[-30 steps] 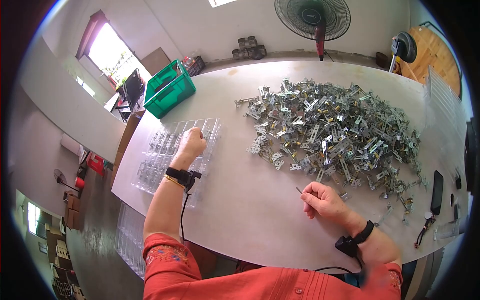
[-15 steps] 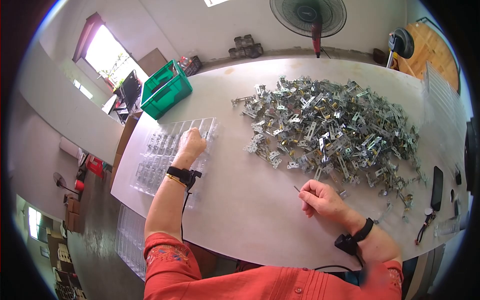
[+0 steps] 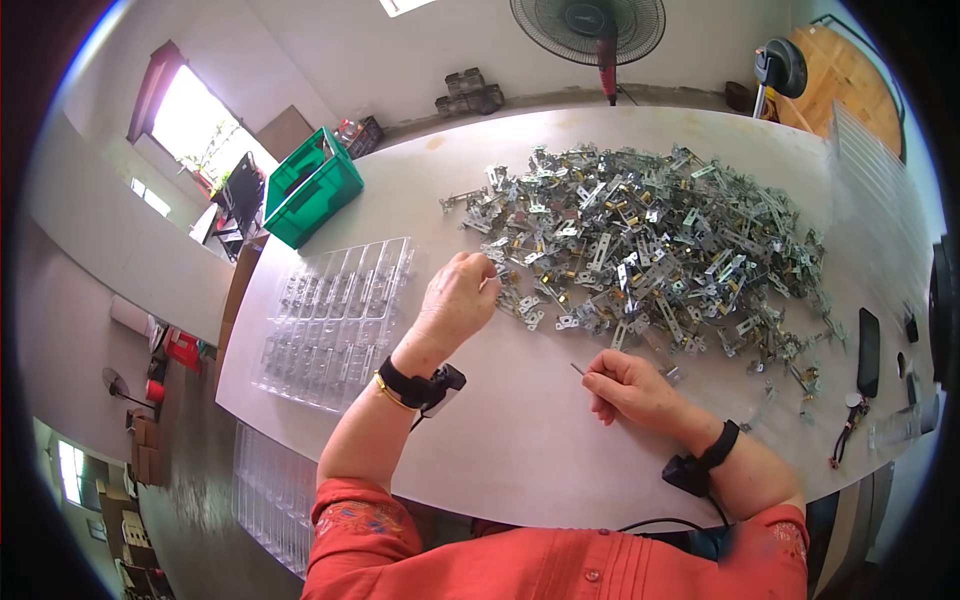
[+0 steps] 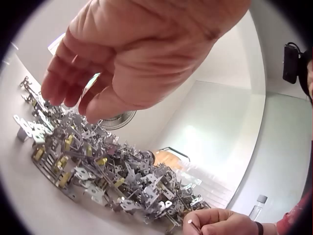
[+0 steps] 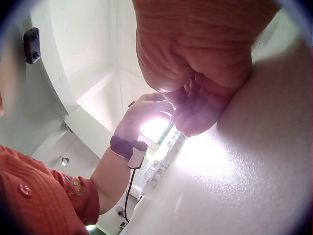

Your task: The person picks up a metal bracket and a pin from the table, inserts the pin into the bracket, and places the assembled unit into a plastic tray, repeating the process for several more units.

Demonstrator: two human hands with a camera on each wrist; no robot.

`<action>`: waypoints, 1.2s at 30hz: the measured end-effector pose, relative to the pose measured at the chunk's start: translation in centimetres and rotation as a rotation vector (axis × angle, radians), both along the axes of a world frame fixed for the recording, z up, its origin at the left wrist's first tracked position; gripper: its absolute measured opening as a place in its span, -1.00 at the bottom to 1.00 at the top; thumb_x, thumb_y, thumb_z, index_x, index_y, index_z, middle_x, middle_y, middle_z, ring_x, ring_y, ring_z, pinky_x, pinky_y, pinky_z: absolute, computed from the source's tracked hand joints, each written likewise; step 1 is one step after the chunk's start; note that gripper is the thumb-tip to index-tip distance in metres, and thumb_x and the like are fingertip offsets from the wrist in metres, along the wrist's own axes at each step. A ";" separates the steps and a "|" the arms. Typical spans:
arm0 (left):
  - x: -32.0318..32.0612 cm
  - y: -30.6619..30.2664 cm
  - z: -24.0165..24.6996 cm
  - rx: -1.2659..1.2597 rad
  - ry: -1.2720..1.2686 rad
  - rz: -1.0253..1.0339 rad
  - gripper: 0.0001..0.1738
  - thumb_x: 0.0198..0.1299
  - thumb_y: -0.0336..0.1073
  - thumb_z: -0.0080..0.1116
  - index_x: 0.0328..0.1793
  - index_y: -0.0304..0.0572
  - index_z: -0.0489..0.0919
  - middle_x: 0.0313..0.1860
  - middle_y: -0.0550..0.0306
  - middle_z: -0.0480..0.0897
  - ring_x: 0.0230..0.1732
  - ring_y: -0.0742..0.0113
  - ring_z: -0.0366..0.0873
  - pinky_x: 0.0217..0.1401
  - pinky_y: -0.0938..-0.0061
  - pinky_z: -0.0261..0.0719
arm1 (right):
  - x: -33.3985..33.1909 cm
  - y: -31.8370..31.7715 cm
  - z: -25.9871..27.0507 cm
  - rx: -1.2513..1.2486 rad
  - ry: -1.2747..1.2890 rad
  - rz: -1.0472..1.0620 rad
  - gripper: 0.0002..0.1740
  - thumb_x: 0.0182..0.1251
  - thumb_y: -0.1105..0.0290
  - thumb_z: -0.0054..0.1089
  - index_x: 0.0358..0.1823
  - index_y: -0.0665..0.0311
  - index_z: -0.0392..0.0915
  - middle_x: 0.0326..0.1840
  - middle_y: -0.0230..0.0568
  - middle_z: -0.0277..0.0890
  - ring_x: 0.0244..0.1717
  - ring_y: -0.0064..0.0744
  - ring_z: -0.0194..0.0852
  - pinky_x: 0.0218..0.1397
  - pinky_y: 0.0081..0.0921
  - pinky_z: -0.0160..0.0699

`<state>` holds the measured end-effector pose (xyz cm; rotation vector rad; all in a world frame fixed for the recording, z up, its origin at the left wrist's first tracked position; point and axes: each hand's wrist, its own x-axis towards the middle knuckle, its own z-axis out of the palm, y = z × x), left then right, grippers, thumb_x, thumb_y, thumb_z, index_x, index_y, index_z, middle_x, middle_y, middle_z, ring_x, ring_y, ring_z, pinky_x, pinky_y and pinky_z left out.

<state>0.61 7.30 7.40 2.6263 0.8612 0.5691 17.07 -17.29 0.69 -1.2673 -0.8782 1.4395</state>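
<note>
My left hand (image 3: 458,300) is over the table at the left edge of a large heap of small metal brackets (image 3: 650,250), some with yellow parts. In the left wrist view that hand (image 4: 142,54) has loosely bent fingers, with a gap between thumb and fingers and nothing held. Low in front of the heap, my right hand (image 3: 630,390) pinches a thin metal pin (image 3: 577,368) between thumb and forefinger. Its end (image 4: 190,223) looks round and flat in the left wrist view. Left of the left hand lies a clear plastic tray (image 3: 400,252) with metal pieces in its compartments.
A green crate (image 3: 315,200) stands at the table's far left. More clear trays are stacked at the right edge (image 3: 875,190) and below the left edge (image 3: 270,500). A black phone (image 3: 868,350) lies at the right, beside a watch (image 3: 853,402).
My left hand has left the clear tray and moved right to the edge of the bracket heap. The right hand still pinches the pin in about the same place.
</note>
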 end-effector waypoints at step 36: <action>-0.8 -3.8 -3.4 0.035 0.057 -0.072 -0.67 0.09 -0.16 0.41 -0.15 -0.17 0.59 -0.21 -0.01 0.61 -0.13 -0.02 0.61 -0.04 0.18 0.57 | 0.2 0.1 0.5 -0.011 -0.051 0.026 -0.77 0.60 0.25 0.08 -0.09 0.29 0.47 -0.40 -0.36 0.58 -0.42 -0.58 0.60 -0.34 -0.58 0.64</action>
